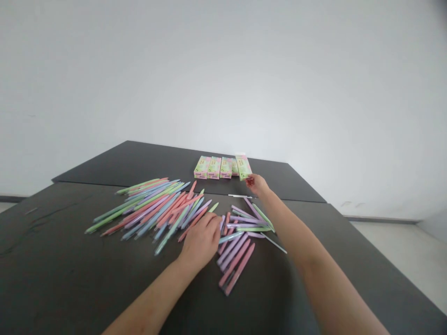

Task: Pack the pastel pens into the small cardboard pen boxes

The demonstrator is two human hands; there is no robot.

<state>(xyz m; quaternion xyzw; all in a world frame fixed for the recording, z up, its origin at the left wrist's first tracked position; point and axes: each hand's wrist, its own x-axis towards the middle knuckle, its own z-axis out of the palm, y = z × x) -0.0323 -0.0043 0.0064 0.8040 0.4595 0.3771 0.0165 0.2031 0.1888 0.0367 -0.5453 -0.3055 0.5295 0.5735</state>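
My right hand [257,184] pinches the lower end of a narrow green-and-pink box [243,166] marked with a 5, tilted up at the end of a row of similar boxes [214,167]. My left hand [202,237] is closed, palm down, between two groups of pastel pens. Its fingertips meet the near end of a blue pen [231,237] in the right-hand group; what lies under the fingers is hidden. Purple pens [233,251], red pens [238,267] and a green pen [253,229] lie there too, some in clear sleeves.
A large heap of mixed pastel pens [150,209] spreads over the left of the dark table [87,284]. Thin white sticks [240,196] lie past the right-hand group, and another thin stick [274,243] lies beside my right forearm. A white wall [223,79] stands behind the table.
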